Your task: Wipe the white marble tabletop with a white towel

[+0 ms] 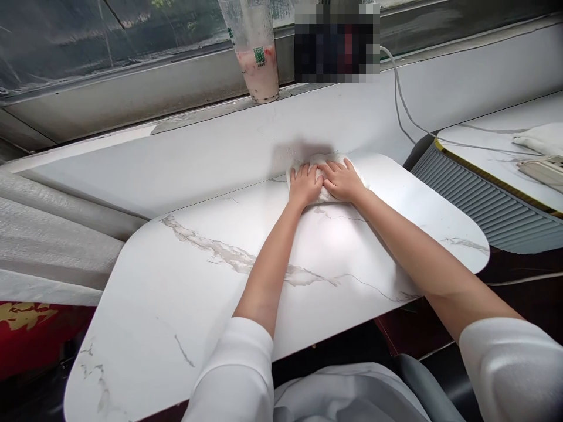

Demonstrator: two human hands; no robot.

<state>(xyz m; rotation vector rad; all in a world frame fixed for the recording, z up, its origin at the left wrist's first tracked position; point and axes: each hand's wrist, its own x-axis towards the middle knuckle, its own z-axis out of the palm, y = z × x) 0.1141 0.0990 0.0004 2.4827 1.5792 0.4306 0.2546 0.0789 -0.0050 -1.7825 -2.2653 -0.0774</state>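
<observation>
Both my hands press down on a crumpled white cloth (324, 162) at the far edge of a white marble-patterned tabletop (197, 293). My left hand (304, 185) lies flat on the cloth's left part. Right beside it, my right hand (341, 180) covers the cloth's middle and right part, with the fingers of the two hands touching. The cloth sits where the tabletop meets the white wall ledge (220, 152). Both arms are stretched out forward, in white short sleeves.
A plastic cup (255, 53) with a pink drink stands on the window sill above. A white cable (402, 111) runs down the wall to the right. At right is a grey ribbed unit (475, 199) under another white surface (492, 146) holding a cloth and a device.
</observation>
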